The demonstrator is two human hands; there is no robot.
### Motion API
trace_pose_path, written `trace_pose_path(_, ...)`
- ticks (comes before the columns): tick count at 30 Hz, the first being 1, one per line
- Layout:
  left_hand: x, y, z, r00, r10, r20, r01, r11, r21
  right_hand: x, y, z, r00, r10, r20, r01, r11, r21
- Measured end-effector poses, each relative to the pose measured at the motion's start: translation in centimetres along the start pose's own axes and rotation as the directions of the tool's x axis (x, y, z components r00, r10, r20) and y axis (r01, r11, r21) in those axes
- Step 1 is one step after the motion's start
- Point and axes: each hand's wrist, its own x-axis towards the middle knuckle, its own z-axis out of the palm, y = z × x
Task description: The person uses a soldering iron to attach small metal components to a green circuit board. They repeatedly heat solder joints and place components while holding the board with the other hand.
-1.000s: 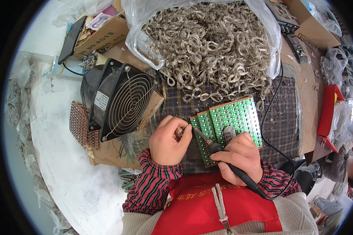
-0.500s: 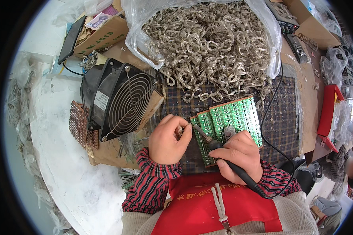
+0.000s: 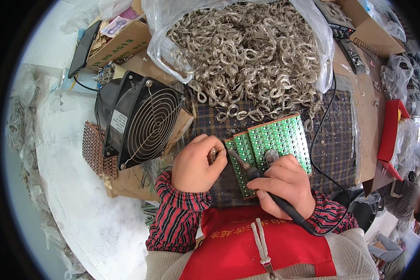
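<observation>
My right hand (image 3: 288,184) grips a soldering iron (image 3: 284,207) by its black handle. The metal tip points up and left, at the left edge of the green circuit boards (image 3: 284,135). These panels of small boards overlap on the checked cloth. A small greyish lump, its kind unclear, lies on them by my right fingertips. Close to the tip, my left hand (image 3: 195,164) pinches a small coil of thin silvery wire (image 3: 213,156), mostly hidden in its fingers. I cannot make out whether wire and tip touch.
A large heap of coiled wires (image 3: 252,56) fills a clear plastic bag (image 3: 156,51) beyond the boards. To the left stands a black fan (image 3: 147,121), beside brown circuit panels (image 3: 92,144). The iron's cord (image 3: 319,126) curves along the right. A red box (image 3: 391,140) sits farther right.
My left hand has shifted slightly left, and its sleeve moved with it. The soldering iron's tip has moved a little left. Both hands keep their holds.
</observation>
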Motion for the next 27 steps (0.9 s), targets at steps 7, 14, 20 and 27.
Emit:
trace_pose_path(7,-0.1,0.1,-0.1,1.0,-0.022,0.008,0.021,0.999,0.026,-0.4,0.3,-0.3,0.997,-0.027,-0.077,0.028,0.999,0.016)
trace_pose_path(14,0.4,3.1,-1.1,0.891,0.33,-0.312,-0.223,0.916,0.333,-1.1,0.6,-1.7,0.983,-0.057,-0.172,0.061,0.998,0.013)
trace_pose_path(20,5.0,3.2,0.7,0.966,0.23,-0.119,-0.093,0.737,0.669,-1.8,-0.3,-2.6,0.982,0.008,-0.191,-0.01,1.0,-0.012)
trace_pose_path(27,3.5,4.6,-0.6,0.936,0.265,-0.232,-0.302,0.943,-0.139,0.0,-0.2,-3.8,0.961,0.216,-0.172,-0.169,0.953,0.252)
